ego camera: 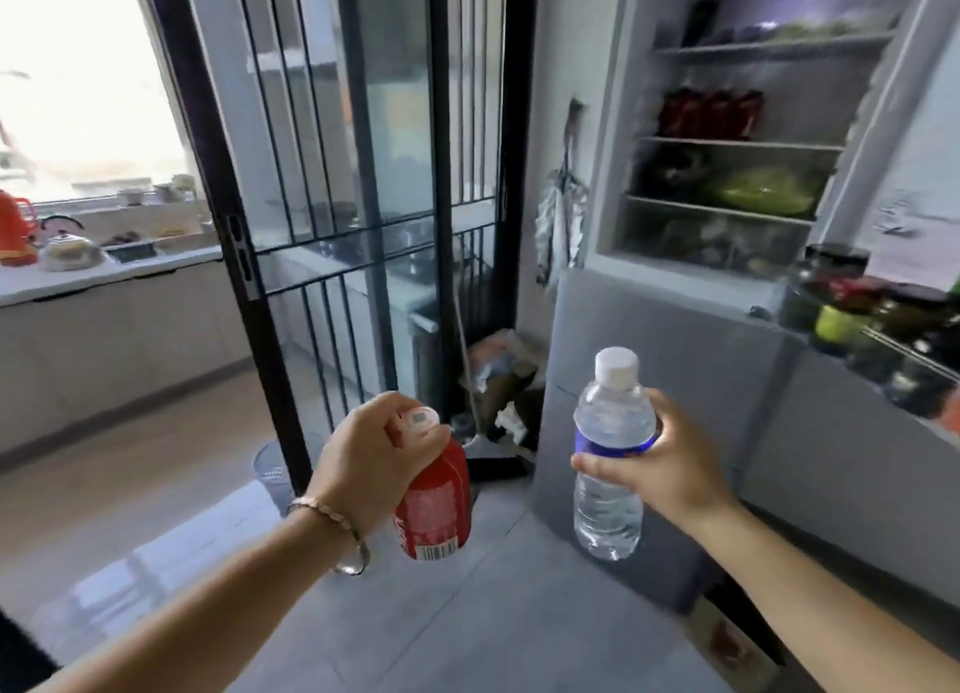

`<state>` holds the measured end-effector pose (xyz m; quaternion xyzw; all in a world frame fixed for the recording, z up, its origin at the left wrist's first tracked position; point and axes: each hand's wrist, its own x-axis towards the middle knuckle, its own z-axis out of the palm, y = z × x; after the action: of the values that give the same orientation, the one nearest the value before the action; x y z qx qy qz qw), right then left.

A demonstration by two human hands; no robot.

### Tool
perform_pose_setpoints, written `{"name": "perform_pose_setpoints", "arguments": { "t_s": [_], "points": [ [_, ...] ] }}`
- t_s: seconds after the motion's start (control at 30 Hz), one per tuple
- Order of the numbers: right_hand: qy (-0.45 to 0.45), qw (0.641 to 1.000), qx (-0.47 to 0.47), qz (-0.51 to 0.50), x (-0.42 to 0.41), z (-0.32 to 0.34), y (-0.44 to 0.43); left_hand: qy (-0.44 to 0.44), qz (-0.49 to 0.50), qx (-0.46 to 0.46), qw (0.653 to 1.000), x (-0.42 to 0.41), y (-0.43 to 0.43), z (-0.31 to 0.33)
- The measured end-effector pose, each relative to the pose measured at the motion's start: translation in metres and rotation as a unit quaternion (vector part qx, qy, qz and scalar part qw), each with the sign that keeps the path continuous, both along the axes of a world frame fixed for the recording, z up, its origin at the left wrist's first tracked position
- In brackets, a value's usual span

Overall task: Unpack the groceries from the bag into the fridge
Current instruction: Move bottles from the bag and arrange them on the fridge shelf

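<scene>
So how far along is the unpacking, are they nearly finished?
Done: the fridge stands open, its shelves already holding food, though I cannot tell what is new. In hand: the left hand grips a red drink, the right hand a water bottle, both outside the fridge. Left: shelving these two; the bag is out of view, so what remains is unknown.

Daylight blown out at window (78, 79), fridge shelves (737, 144) blurred, wide-angle bending at edges
</scene>
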<state>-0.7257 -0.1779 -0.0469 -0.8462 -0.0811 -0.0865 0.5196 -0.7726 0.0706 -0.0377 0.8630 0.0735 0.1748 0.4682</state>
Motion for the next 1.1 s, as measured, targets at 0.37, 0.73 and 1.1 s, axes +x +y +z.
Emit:
{"name": "perform_pose_setpoints", "arguments": {
  "t_s": [0.37, 0.73, 1.1],
  "points": [
    [-0.061, 0.981, 0.037, -0.181, 0.226, 0.072, -0.041, -0.040, -0.166, 0.048, 0.984, 0.317, -0.042, 0.063],
    [-0.137, 0.945, 0.041, -0.294, 0.405, 0.122, -0.118, -0.114, -0.254, 0.022, 0.960, 0.556, -0.140, 0.124],
    [-0.338, 0.865, 0.081, -0.362, 0.616, 0.207, -0.221, -0.176, -0.299, -0.037, 0.937, 0.755, -0.261, 0.187]
  ]
}}
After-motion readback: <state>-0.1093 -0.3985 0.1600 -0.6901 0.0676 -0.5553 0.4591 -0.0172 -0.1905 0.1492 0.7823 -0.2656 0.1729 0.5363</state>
